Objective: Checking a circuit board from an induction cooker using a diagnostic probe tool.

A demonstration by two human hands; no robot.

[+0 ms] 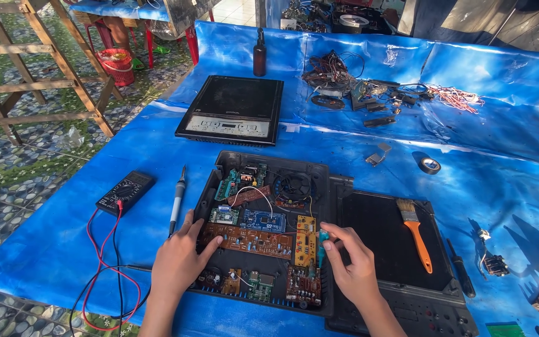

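Observation:
An opened black appliance base (219,167) lies on the blue sheet, filled with several circuit boards, a small fan (295,185) and wires. My left hand (179,259) rests flat on the base's left edge, fingertips touching a long brown circuit board (251,240). My right hand (352,265) sits at the base's right side, fingers closed around a small teal-handled tool (324,238) held against a yellow board (305,240). The appliance's black glass top panel (378,240) lies just right of the base.
A paintbrush with an orange handle (418,234) lies on the top panel. Left of the base are a soldering iron (177,200) and a multimeter (125,192) with red and black leads. A second, closed cooktop (232,109), a dark bottle (260,55), tape roll (430,165) and tangled wires (335,75) sit farther back.

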